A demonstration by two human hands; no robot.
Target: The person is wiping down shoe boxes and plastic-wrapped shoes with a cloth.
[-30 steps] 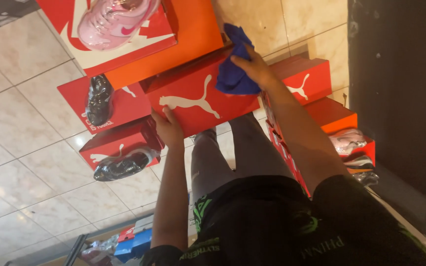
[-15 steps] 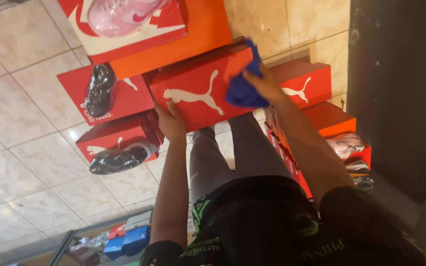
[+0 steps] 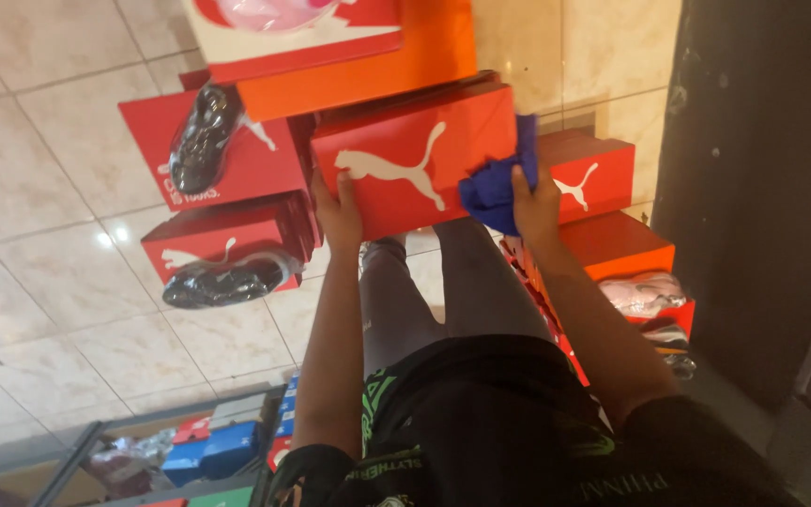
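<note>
Left hand [image 3: 338, 208] grips red shoe box [image 3: 415, 160] at its 8 o'clock corner. Right hand [image 3: 535, 202] squeezes blue cloth [image 3: 495, 188] against box, 3 o'clock side. Black shoe [image 3: 201, 139] at 9 o'clock.

You have a single view, from the camera on your head, tilted steeply down your own front, so your black shirt and grey-clad legs fill the lower middle of the frame. It sits close: your two forearms run up from the bottom edge to the red cardboard shoebox [image 3: 415, 160] just above centre. Beyond that it faces the glossy cream tiled floor [image 3: 39, 282] (upper left and left) and a stack of red and orange shoeboxes [image 3: 603, 235] to the right. A dark wall [image 3: 762, 169] closes the right edge. With only one camera, no part of the scene is shared with another view.
</note>
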